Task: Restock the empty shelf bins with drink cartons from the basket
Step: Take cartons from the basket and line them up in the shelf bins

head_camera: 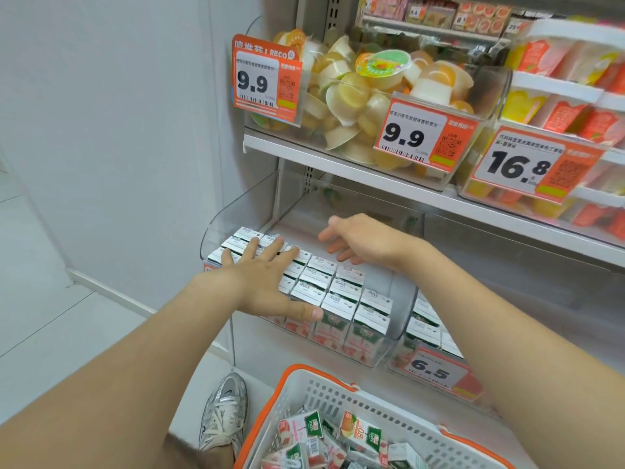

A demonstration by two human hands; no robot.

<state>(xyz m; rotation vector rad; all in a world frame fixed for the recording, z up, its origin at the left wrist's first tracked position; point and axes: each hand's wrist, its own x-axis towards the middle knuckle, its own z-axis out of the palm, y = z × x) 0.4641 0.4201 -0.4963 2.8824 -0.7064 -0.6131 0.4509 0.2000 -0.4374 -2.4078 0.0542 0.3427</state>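
A clear plastic shelf bin (pixel 402 306) on the lower shelf holds several upright drink cartons (pixel 341 299) in tidy rows, silver tops up. My left hand (pixel 270 282) lies flat on the carton tops at the bin's left front, fingers spread and straight. My right hand (pixel 358 238) hovers over the back of the same bin, fingers loosely bent, holding nothing. Below, a white basket with orange rim (pixel 304 394) holds several loose cartons (pixel 358 434), pink and orange printed.
A second bin (pixel 436 336) to the right holds more cartons behind a 6.5 price tag. The shelf above (pixel 338 164) carries bins of jelly cups with 9.9 and 16.8 tags. A white wall stands left; my sneaker (pixel 223 414) is beside the basket.
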